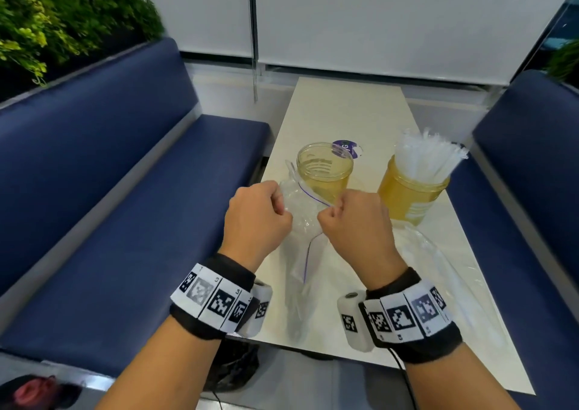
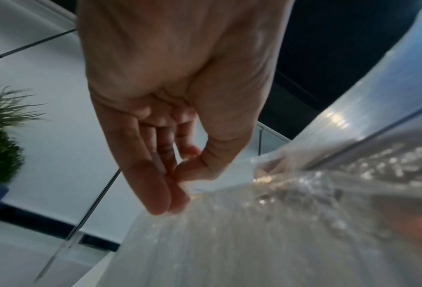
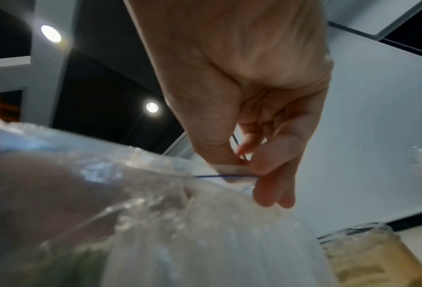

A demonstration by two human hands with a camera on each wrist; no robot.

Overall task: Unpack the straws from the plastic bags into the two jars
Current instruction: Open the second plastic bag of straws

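Both hands hold a clear zip bag of straws above the near half of the table. My left hand pinches the left lip of the bag's mouth between thumb and fingers. My right hand pinches the opposite lip by the thin blue zip line. Straws inside the bag show only as a blurred clear mass. Behind the bag stands an empty amber jar. To its right a second amber jar holds a bunch of clear straws.
An empty clear bag lies flat on the white table at the right. A purple-and-white lid lies behind the empty jar. Blue benches flank the table. A dark bag sits below the table's near edge.
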